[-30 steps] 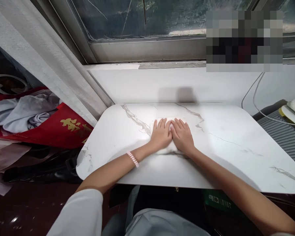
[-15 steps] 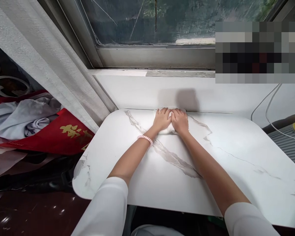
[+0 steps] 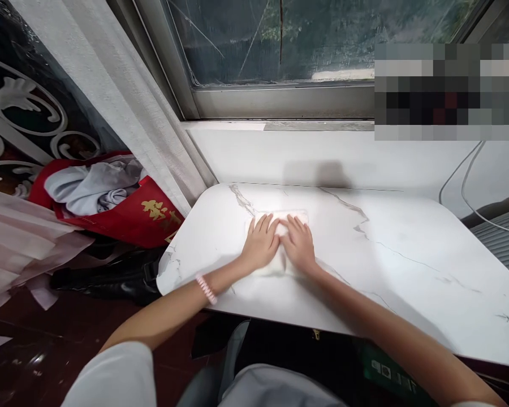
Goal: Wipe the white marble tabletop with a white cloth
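A white cloth lies flattened on the white marble-patterned table. My left hand rests on its left part, palm down with the fingers stretched forward. Beside it, my right hand presses on the right part, fingers likewise extended and slightly spread. The thumbs almost meet over the middle of the cloth. Both hands cover much of it; its far edge and near folds show around them. A pink coiled band is round my left wrist.
Behind the table rise a white wall and a window. At the left hang a pale curtain and stands a red bag with grey fabric in it. White cables run down at the right.
Both hands have drawn the cloth from the table's back edge toward me. The cloth now lies more spread out, and the view has shifted a little.
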